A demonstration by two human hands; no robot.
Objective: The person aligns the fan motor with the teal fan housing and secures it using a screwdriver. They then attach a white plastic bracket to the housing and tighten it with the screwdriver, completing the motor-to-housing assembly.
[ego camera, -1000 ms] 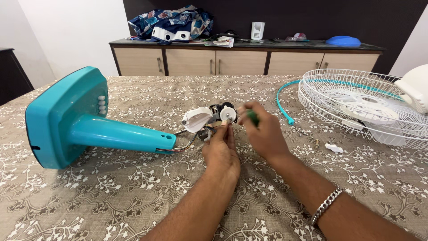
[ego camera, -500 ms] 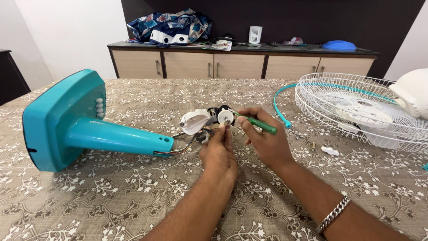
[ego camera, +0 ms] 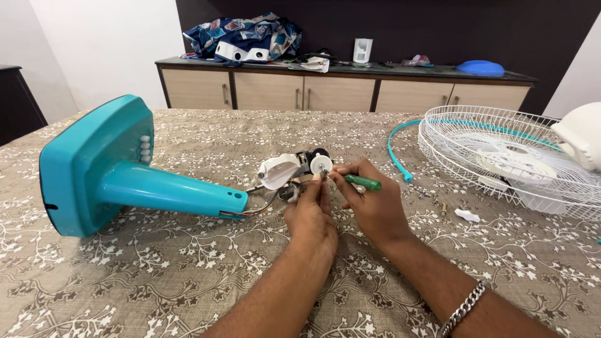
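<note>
A turquoise fan stand (ego camera: 119, 175) lies on its side on the patterned tablecloth, wires running from its neck to a small white and black motor assembly (ego camera: 294, 167). My left hand (ego camera: 311, 214) pinches the assembly's white round part with its fingertips. My right hand (ego camera: 374, 203) is closed on a green-handled screwdriver (ego camera: 362, 182), whose tip points left at that round part. A metal bracelet shows on my right wrist.
A white wire fan guard (ego camera: 507, 156) with a turquoise rim strip (ego camera: 394, 150) lies at the right. A small white scrap (ego camera: 467, 215) and a screw (ego camera: 444, 208) lie near it. A sideboard (ego camera: 338, 87) with cloth and clutter stands behind the table.
My right hand has turned the screwdriver and brought its tip closer to the motor assembly. My left hand has stayed on the white round part.
</note>
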